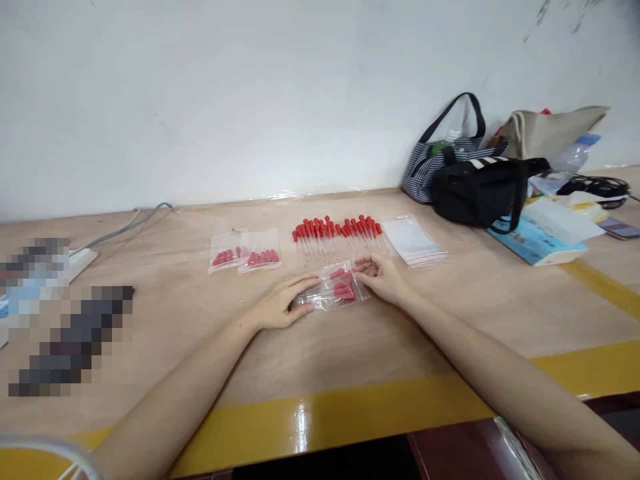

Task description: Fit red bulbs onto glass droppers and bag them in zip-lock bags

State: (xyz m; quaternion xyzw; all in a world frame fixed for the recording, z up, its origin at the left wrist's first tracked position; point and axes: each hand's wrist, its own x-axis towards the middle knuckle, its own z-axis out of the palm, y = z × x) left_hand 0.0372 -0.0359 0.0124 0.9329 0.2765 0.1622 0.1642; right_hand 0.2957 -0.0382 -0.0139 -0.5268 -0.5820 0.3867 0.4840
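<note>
Between my two hands a clear zip bag (327,298) lies on its side on the table, holding several droppers with red rubber bulbs (345,291). My left hand (286,302) grips the bag's left end, thumb below and fingers above. At the other end, by the red-lined zip edge, my right hand (381,275) pinches the plastic; some of its fingertips are hidden. Just beyond lie two groups of loose glass droppers (320,243) with red bulbs pointing to the wall. To the left rest two filled zip bags (260,250). A stack of flat zip bags (413,241) lies on the right.
A striped bag (417,170) and a black bag (477,193) stand against the wall. Near them are a blue book (537,240), a phone (620,229) and black cables (595,187). A grey cable (123,230) runs along the left. Yellow tape (340,413) covers the front edge.
</note>
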